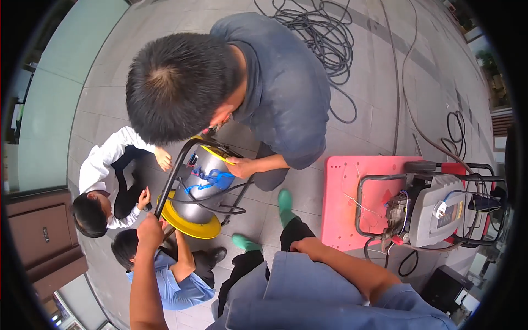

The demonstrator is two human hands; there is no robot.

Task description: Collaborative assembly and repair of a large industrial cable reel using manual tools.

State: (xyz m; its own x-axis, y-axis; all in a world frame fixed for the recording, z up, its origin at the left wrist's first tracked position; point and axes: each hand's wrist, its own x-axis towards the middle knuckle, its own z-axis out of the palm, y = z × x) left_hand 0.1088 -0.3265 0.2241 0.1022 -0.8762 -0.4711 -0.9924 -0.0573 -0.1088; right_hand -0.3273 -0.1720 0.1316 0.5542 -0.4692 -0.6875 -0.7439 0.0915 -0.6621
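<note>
My left hand (150, 232) is closed round a black tubular handle (179, 157) on the left. That handle belongs to a frame carrying a grey drum (197, 190) with yellow discs, the lower one (190, 220) wide and round. Blue strips (212, 179) and a dark cable lie across the drum. Over my knee drapes my right hand (309, 247), holding nothing, its fingertips partly hidden. A person in dark clothing bends over the drum, and that person's hand (242, 166) touches the upper yellow disc (217, 152).
Two more people crouch at the left, one in a white sleeve (102, 165), one in a blue shirt (179, 289). A pink platform (344, 201) and a grey machine (437, 214) stand right. Coiled black hose (335, 49) lies at the back. Green boots (285, 206) are below me.
</note>
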